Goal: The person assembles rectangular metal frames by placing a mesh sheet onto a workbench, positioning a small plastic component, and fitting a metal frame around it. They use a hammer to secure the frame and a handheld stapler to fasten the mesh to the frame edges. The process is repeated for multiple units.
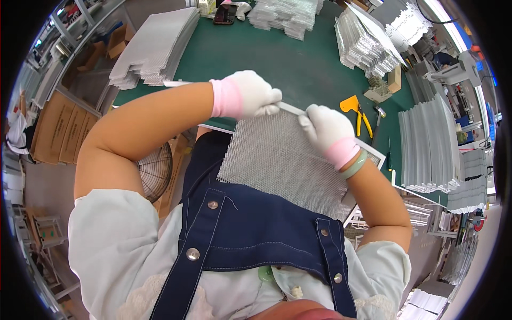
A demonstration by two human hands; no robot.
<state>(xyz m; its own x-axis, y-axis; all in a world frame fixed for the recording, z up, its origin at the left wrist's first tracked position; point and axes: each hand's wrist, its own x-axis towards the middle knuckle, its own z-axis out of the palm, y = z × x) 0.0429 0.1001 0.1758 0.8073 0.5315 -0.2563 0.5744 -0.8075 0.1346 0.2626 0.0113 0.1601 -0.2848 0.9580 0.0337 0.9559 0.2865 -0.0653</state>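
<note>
A thin white strip [290, 109] spans the gap between my two gloved hands. My left hand [250, 96], in a white glove with a pink cuff, is closed on its left end. My right hand [326, 128], gloved alike, pinches the other end. Just below the strip, a grey mesh sheet [282, 157] hangs or lies tilted against my dark blue apron; whether the strip is joined to its top edge I cannot tell. Part of a white frame [377, 154] shows beside my right wrist.
On the green table [298, 58] stand stacks of white panels [154, 42], mesh sheets [285, 16] and more panels [429, 144]. Yellow-handled pliers [362, 120], a yellow scraper-like tool [349, 104], a hammer [380, 112] and a screwdriver [389, 154] lie right. A phone [225, 15] sits far back.
</note>
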